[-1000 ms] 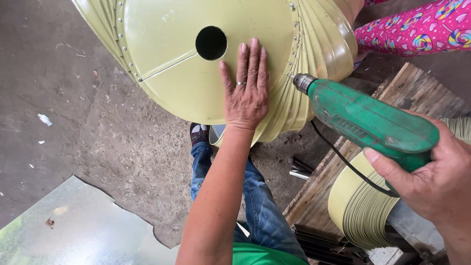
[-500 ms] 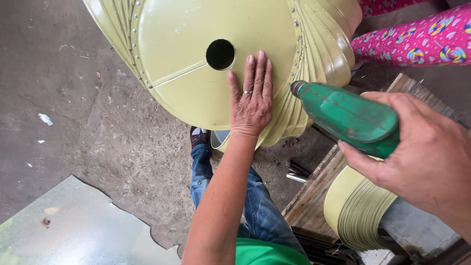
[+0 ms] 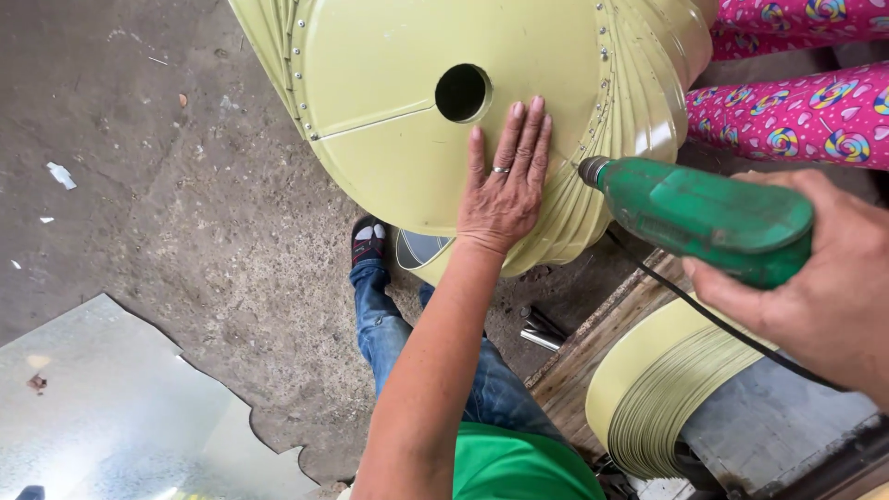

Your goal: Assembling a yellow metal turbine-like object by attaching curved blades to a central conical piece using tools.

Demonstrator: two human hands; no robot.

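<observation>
On yellow-green drum (image 3: pixel 389 120), left hand (image 3: pixel 505 190) flat, grip released; right hand (image 3: pixel 824 278) grasping green drill (image 3: pixel 708 218) at rim.

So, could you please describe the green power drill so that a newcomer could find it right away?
Start at the big pale yellow-green metal dome with the round hole. Just right of its ribbed edge, the right hand grips the drill, whose tip points at the dome's rim. It is the only dark green tool, trailing a black cord.
</observation>
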